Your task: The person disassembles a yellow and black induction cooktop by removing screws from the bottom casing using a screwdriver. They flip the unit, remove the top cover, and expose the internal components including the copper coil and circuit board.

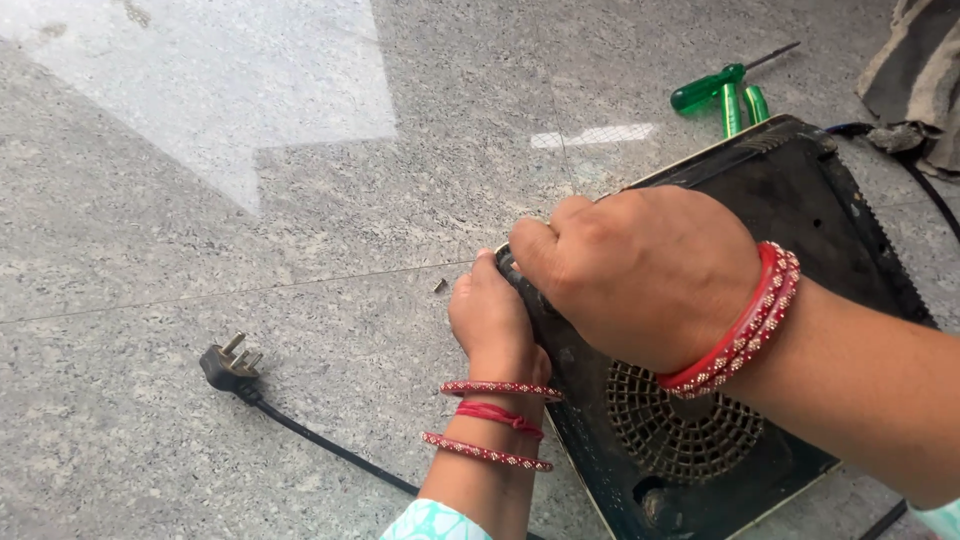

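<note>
Right hand (640,275), nearest the lens, lies curled over a corner of the upturned black appliance (800,200) on the granite floor (250,230). Left hand (490,320) grips that corner's edge, fingers closed. Beyond: green screwdrivers (725,92), black plug (230,367), tiny screw (441,286).

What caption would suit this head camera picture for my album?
Both hands, left hand and right hand, grip the corner of an upturned flat black appliance on a grey stone floor.
</note>
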